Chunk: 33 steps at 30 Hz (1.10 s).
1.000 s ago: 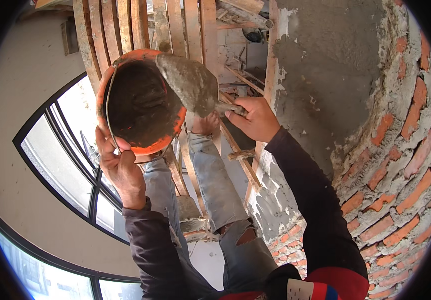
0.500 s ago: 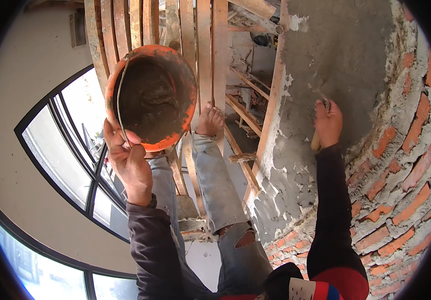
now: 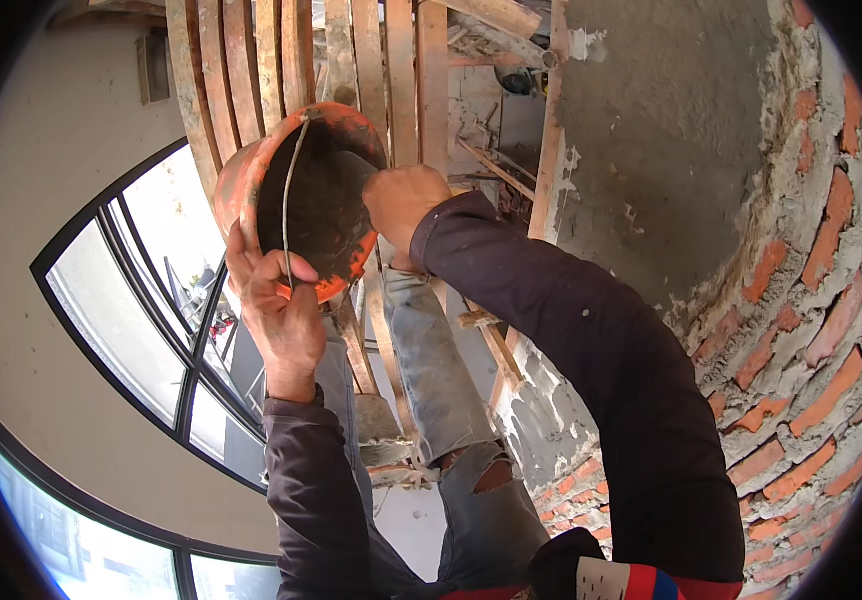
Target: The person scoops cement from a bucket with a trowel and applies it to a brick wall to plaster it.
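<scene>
An orange bucket (image 3: 241,185), smeared with grey mortar (image 3: 316,215) inside, is tilted to the right in front of me. My left hand (image 3: 281,300) is closed on its near rim, with the wire handle (image 3: 292,190) pinched between thumb and fingers. At the bucket's right rim, my right hand (image 3: 406,205) is closed on a trowel whose grey blade (image 3: 353,172) reaches into the bucket; its handle is hidden by the fist. To the right is a wall patch of wet grey plaster (image 3: 666,130).
Long wooden planks (image 3: 403,90) run under the bucket, with my bare foot on them. Right of the planks a gap shows loose timber (image 3: 498,163) below. Exposed brickwork (image 3: 821,300) curves along the right. Black-framed windows (image 3: 141,290) stand at the left.
My right hand has swung left with the trowel, from the plastered wall to the bucket. The bucket has tipped further to the right, and my left hand still grips it.
</scene>
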Available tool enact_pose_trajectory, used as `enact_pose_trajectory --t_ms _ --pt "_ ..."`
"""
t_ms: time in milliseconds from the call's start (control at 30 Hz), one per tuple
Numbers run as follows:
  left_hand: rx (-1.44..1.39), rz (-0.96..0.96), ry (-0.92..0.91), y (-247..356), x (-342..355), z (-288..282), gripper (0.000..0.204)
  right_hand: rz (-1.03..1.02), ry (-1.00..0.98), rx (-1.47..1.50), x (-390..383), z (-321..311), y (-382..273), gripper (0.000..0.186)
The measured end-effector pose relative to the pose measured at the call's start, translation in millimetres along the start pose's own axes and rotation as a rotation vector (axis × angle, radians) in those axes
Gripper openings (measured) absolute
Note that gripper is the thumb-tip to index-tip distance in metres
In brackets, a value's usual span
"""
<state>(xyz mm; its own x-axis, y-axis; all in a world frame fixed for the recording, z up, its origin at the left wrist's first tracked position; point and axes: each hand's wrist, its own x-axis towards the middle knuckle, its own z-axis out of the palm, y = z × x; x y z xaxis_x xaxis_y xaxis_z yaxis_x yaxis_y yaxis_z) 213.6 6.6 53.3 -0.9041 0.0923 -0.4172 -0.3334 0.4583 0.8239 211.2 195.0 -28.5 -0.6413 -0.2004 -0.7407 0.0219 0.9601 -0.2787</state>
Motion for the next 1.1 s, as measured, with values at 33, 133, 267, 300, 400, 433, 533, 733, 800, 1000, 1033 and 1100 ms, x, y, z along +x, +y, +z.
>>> enact_pose_trajectory --t_ms 33,133,267,300,400,433,533,733,800,1000,1033,1100 --pt "-0.007 -0.015 0.009 -1.1 1.8 -0.8 0.013 0.007 0.003 0.003 0.7 4.5 6.2 0.019" --pt "-0.044 -0.027 0.008 -7.4 3.3 -7.5 0.012 -0.016 0.063 0.137 -4.1 11.7 32.2 0.021" --pt "-0.073 -0.049 -0.001 -10.4 1.5 -14.5 0.013 -0.133 0.018 0.293 -24.0 26.7 57.2 0.023" --pt "-0.059 -0.044 -0.001 -9.3 2.8 -13.5 0.013 -0.176 0.059 0.346 -26.5 34.7 62.0 0.023" --pt "-0.113 -0.034 -0.019 -4.4 5.8 -8.9 0.015 -0.066 0.178 0.332 -32.4 49.9 66.0 0.021" --pt "-0.157 -0.005 -0.022 -7.1 5.9 -8.8 0.015 -0.069 0.184 0.344 -31.3 51.1 64.6 0.021" --pt "-0.156 -0.05 0.014 -6.4 7.4 -6.6 0.017 -0.036 0.225 0.366 -36.5 50.0 63.1 0.021" --pt "-0.24 -0.079 0.052 -12.4 9.4 -12.8 0.026 0.019 0.422 0.497 -69.5 39.8 66.8 0.023" --pt "-0.262 -0.077 0.053 -8.9 11.5 -11.0 0.029 0.032 0.481 0.528 -92.5 21.6 75.1 0.023" --pt "-0.248 -0.084 0.09 -6.5 10.7 -16.6 0.028 0.13 0.292 1.047 -121.8 -43.6 135.6 0.018" --pt "-0.243 -0.083 0.094 -6.9 11.8 -17.5 0.027 0.205 0.146 1.32 -115.1 -43.2 160.1 0.019" --pt "-0.281 -0.08 0.13 2.4 16.8 -12.2 0.024 0.347 0.055 1.601 -105.3 -50.3 211.2 0.019"
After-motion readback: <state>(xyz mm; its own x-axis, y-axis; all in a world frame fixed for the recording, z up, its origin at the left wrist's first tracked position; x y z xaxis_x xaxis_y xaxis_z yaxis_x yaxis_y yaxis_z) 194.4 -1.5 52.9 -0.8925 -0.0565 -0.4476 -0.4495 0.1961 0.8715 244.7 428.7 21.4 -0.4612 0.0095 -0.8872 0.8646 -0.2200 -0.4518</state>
